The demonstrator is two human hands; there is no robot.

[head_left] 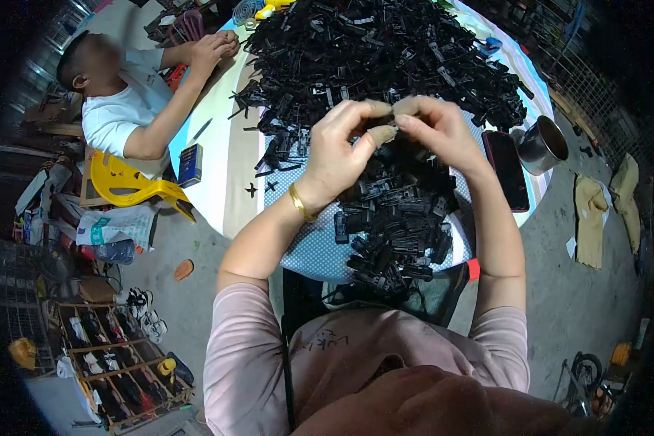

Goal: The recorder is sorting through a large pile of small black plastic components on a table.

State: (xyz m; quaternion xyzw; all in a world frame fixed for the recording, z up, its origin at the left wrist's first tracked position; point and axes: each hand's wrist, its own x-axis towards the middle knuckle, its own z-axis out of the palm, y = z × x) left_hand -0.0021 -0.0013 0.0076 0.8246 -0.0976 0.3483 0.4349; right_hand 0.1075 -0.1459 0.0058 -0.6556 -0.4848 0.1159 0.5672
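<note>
My left hand (pixel 339 145) and my right hand (pixel 443 132) meet above the table, their fingertips pinched close together. Tan covers wrap several of the fingertips. Whatever they hold is too small and too hidden by the fingers to name. Beneath and in front of my hands lies a small heap of black plastic parts (pixel 396 225), nearest to my body. Beyond them spreads a much larger pile of similar black plastic parts (pixel 363 54). A yellow bangle (pixel 300 203) circles my left wrist.
The round table (pixel 234 182) carries a dark phone (pixel 506 171) and a metal cup (pixel 544 146) on the right. A small dark-blue box (pixel 190 166) lies near its left edge. A co-worker (pixel 127 109) sits at the left on a yellow chair (pixel 134 190), hands over the table edge.
</note>
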